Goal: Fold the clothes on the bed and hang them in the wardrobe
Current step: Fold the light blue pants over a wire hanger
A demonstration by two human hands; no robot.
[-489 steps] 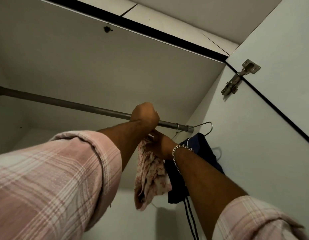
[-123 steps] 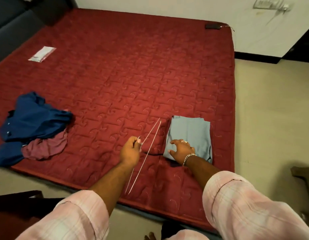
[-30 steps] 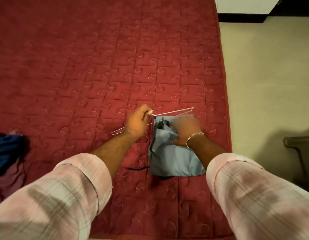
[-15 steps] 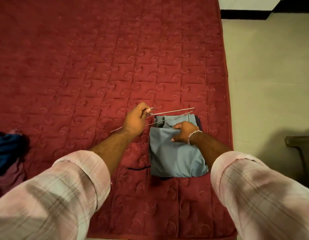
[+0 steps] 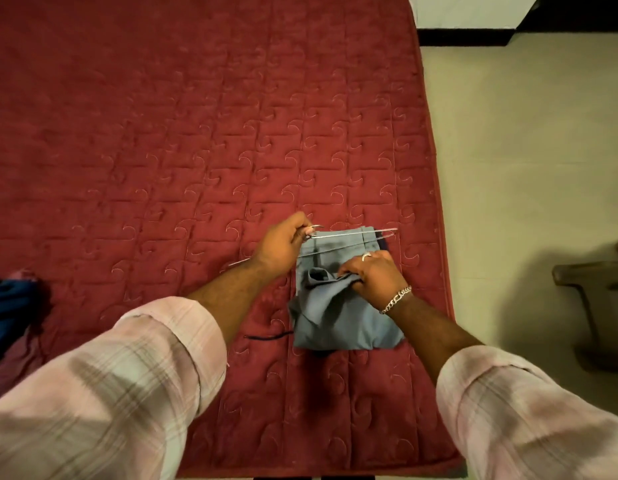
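A wide bed under a deep red quilted cover stitched in curling swirl squares fills most of the view. To its 3 o'clock side lies a pale cream floor, with a white wall and black skirting strip at 1 o'clock. A dark piece of furniture, only partly in view, stands on the floor at 3 o'clock.

Near the bed's right edge, toward 5 o'clock, sits a folded grey-blue cloth garment. The right hand, with a silver chain bracelet at the wrist, pinches a raised fold of that garment, its grip clamped on the fabric. The left hand has its grip closed round the hook end of a thin silver wire hanger, which lies across the garment's far edge. A short dark cord lies just left of the garment. At 9 o'clock, crumpled dark blue and maroon clothes rest on the bed edge.
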